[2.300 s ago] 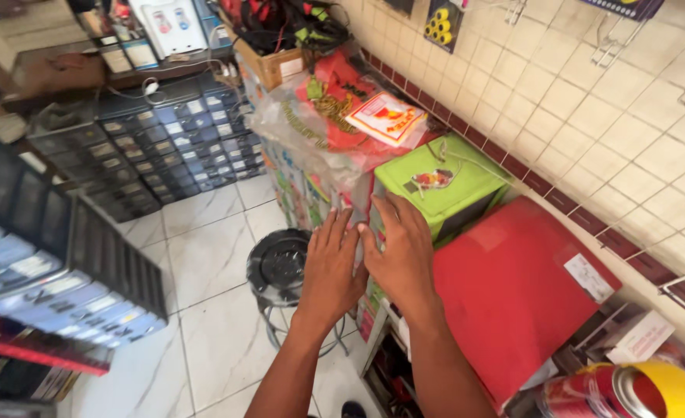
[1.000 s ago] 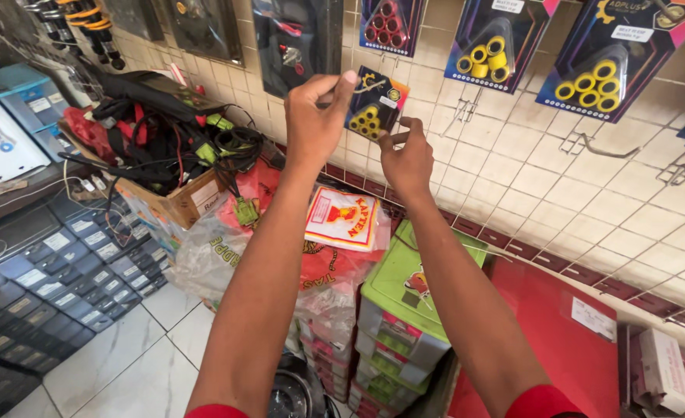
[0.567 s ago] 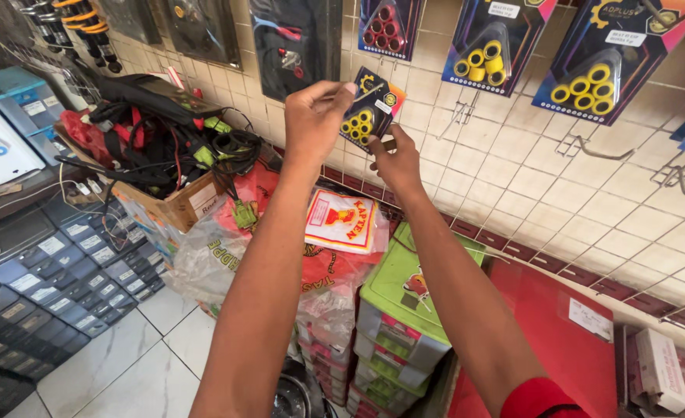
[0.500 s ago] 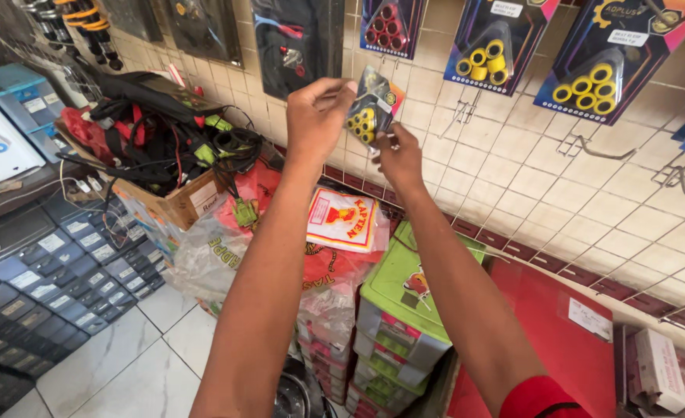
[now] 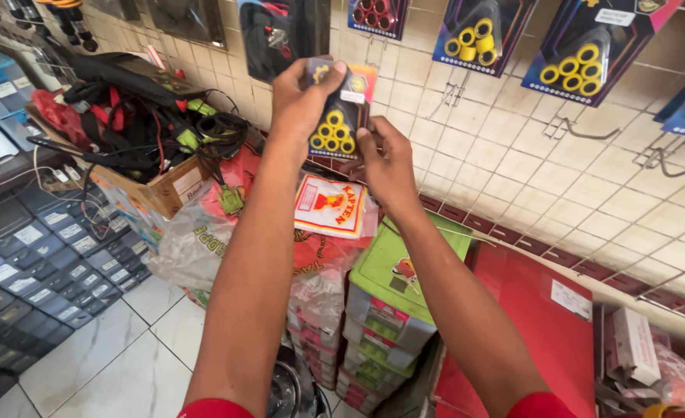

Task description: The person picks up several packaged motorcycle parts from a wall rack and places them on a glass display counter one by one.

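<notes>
Since half a second ago you have turned the roller blister pack (image 5: 336,108) flat to face you, nearer your head.
- Left hand (image 5: 300,97): pinched on the pack's top left corner.
- Right hand (image 5: 385,162): fingers closed on its lower right edge.
- Location: pack held up before the tiled wall (image 5: 513,162), left of the hanging yellow-roller packs (image 5: 578,46), above the green box (image 5: 408,267).
- Risk: thin-edge pinches; a twist could let it slip and drop.
</notes>
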